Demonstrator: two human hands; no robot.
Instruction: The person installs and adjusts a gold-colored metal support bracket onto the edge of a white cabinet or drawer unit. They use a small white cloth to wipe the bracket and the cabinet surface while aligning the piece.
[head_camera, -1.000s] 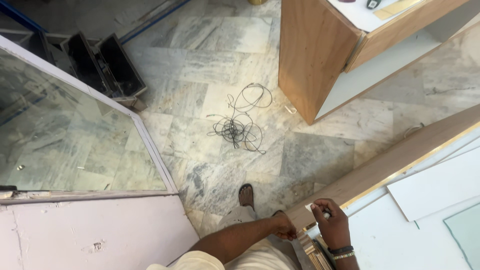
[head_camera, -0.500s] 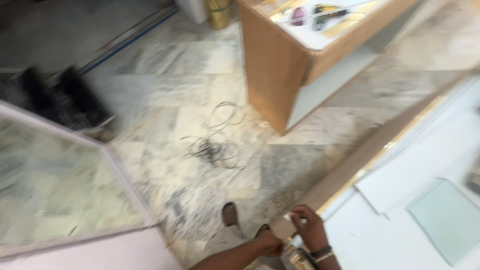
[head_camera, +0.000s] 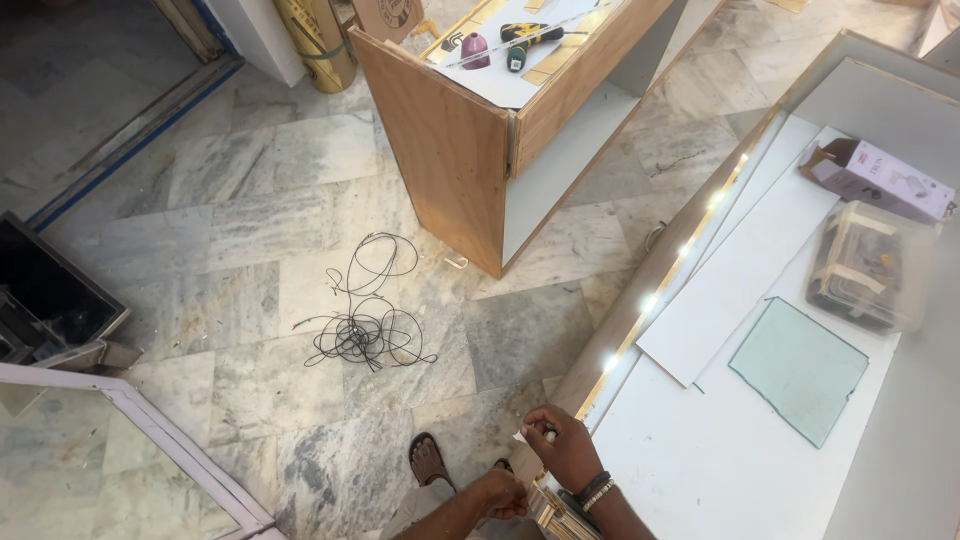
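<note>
My right hand (head_camera: 568, 450), with bands on its wrist, pinches a small white piece (head_camera: 546, 434) at the near end of a long wooden counter edge (head_camera: 640, 290). A lit light strip (head_camera: 650, 300) runs along that edge. My left hand (head_camera: 502, 492) is curled just below and to the left, against the layered end of the edge (head_camera: 548, 512). What its fingers hold is hidden. My sandalled foot (head_camera: 428, 460) stands on the marble floor beside the hands.
White boards (head_camera: 740, 270), a greenish glass pane (head_camera: 798, 368), a clear plastic box (head_camera: 868, 268) and a pink-and-white carton (head_camera: 878, 178) lie on the counter. A wooden cabinet (head_camera: 450, 150) carries a drill (head_camera: 525, 38). Tangled black wire (head_camera: 365, 325) lies on the floor, with a framed glass panel (head_camera: 120, 470) at lower left.
The view has swung up and to the right, bringing in more of the counter and the cabinet top. Both hands stay at the counter's near end.
</note>
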